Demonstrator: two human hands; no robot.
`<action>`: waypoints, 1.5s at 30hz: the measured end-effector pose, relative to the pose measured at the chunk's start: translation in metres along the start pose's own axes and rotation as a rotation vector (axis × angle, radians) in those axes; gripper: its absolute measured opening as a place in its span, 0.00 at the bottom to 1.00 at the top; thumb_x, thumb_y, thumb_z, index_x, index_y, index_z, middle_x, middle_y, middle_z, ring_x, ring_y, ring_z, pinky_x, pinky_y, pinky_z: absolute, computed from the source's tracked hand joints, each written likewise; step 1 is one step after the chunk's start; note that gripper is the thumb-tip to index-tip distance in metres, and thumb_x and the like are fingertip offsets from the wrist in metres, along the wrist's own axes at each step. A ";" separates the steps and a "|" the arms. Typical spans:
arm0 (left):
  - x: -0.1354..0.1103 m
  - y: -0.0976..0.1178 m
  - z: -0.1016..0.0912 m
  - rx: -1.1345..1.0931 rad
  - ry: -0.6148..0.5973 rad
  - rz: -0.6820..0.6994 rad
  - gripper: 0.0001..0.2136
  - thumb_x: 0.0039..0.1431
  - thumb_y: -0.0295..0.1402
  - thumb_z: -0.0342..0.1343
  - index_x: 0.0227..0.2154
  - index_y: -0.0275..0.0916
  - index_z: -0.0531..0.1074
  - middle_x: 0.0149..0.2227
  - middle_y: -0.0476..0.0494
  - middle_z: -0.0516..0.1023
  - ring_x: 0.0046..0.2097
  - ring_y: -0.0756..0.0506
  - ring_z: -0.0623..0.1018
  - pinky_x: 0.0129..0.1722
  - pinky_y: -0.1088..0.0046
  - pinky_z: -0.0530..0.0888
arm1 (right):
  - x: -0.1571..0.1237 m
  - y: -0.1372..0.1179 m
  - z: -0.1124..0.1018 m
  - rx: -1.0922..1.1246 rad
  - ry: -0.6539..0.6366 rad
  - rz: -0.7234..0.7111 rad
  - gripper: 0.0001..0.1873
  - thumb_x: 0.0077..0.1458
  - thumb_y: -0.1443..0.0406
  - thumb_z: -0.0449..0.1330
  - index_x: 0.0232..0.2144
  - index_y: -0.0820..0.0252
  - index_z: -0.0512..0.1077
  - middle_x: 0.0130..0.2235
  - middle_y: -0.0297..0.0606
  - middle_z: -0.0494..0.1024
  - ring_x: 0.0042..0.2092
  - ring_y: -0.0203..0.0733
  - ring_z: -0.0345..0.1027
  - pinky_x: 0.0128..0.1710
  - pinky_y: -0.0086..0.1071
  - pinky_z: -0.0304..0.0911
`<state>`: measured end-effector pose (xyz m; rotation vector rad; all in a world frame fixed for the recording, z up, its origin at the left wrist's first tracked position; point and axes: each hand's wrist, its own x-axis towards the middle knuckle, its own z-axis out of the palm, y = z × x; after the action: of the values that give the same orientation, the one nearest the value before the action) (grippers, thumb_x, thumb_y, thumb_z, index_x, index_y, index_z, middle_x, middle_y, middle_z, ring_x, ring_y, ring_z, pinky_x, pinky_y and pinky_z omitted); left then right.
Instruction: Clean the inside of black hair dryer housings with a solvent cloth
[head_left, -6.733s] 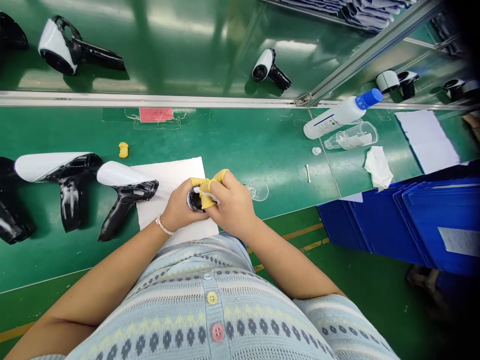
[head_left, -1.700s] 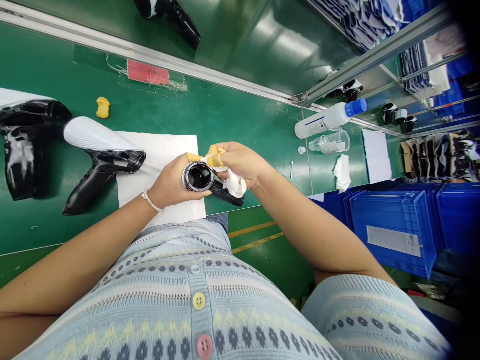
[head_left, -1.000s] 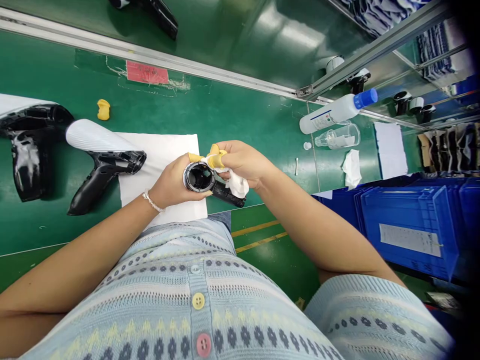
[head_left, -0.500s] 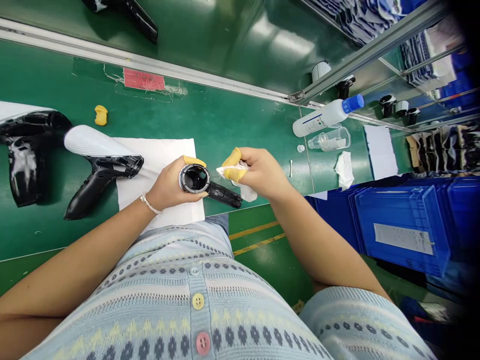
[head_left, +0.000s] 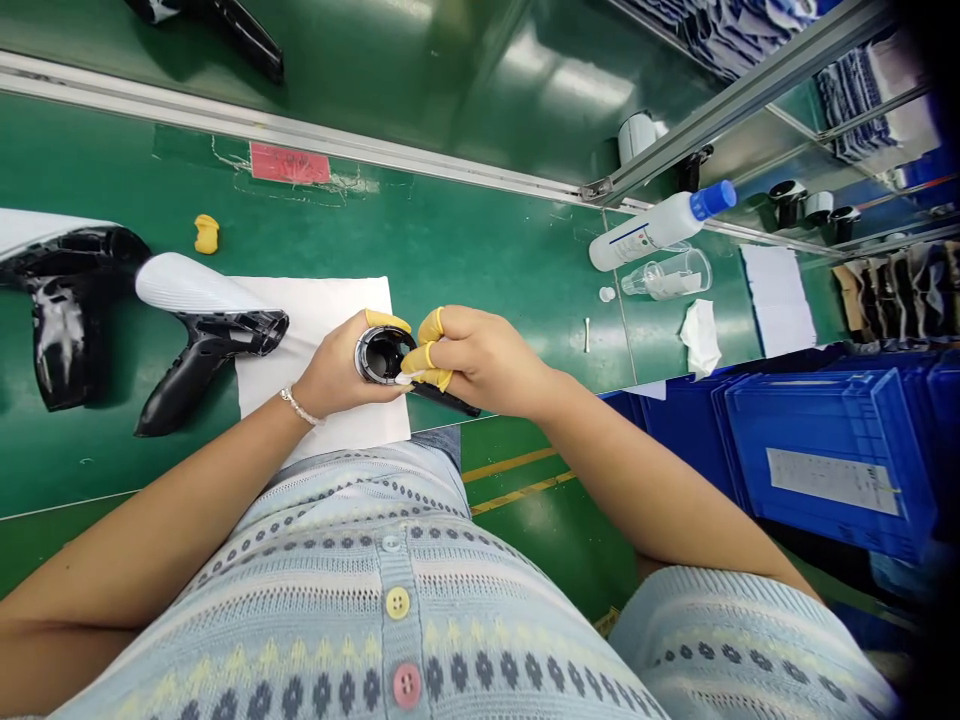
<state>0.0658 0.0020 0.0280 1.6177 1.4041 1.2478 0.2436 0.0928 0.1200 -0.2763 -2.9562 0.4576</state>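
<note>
My left hand [head_left: 335, 368] is wrapped round the round barrel of a black hair dryer housing [head_left: 379, 355], its open end facing up and its dark handle pointing right. Yellow finger cots cover some of my fingertips. My right hand [head_left: 480, 358] pinches a white wiping cloth [head_left: 405, 379] against the lower right rim of the barrel; most of the cloth is hidden by the fingers. Beneath the left hand lies a white sheet [head_left: 322, 300]. To the left rests a white and black hair dryer housing [head_left: 217, 330], and beyond it another one [head_left: 67, 300].
A white bottle with a blue cap [head_left: 652, 232] lies at the right beside a clear plastic bottle [head_left: 671, 275]. Nearby are a crumpled white cloth [head_left: 700, 338] and a cotton swab [head_left: 587, 335]. A yellow finger cot [head_left: 206, 234] lies on the left. Blue crates [head_left: 825, 440] stand at the right.
My right hand has moved left with the cloth, from beside the housing onto its rim. My left hand keeps its hold on the housing.
</note>
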 end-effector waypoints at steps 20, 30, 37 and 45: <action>-0.003 0.006 -0.001 -0.048 -0.024 -0.013 0.24 0.42 0.36 0.66 0.43 0.39 0.66 0.42 0.46 0.76 0.42 0.46 0.77 0.43 0.72 0.73 | 0.004 -0.016 0.003 0.294 0.304 0.321 0.04 0.57 0.66 0.58 0.34 0.59 0.73 0.31 0.34 0.67 0.33 0.36 0.61 0.31 0.29 0.58; -0.005 0.001 0.000 -0.090 -0.060 -0.096 0.24 0.40 0.34 0.64 0.44 0.40 0.66 0.42 0.46 0.75 0.42 0.44 0.76 0.41 0.69 0.74 | 0.018 -0.039 0.029 0.075 0.203 0.239 0.10 0.57 0.68 0.51 0.28 0.62 0.71 0.29 0.38 0.66 0.31 0.40 0.57 0.28 0.32 0.54; -0.012 0.030 -0.027 -0.102 0.046 -0.043 0.28 0.44 0.39 0.67 0.47 0.41 0.62 0.44 0.41 0.74 0.47 0.42 0.76 0.48 0.64 0.73 | -0.033 -0.044 0.021 0.300 0.673 0.412 0.07 0.60 0.70 0.53 0.40 0.57 0.68 0.34 0.35 0.69 0.36 0.37 0.64 0.35 0.30 0.61; 0.080 0.062 -0.149 0.380 0.064 0.063 0.26 0.45 0.41 0.66 0.46 0.40 0.65 0.49 0.39 0.71 0.51 0.39 0.72 0.53 0.61 0.69 | -0.074 -0.031 0.118 0.244 0.763 0.388 0.06 0.60 0.65 0.54 0.38 0.54 0.71 0.31 0.32 0.74 0.32 0.33 0.70 0.31 0.22 0.66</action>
<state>-0.0538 0.0505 0.1538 1.8984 1.7223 1.1243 0.2918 0.0152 0.0103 -0.7943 -2.0826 0.5848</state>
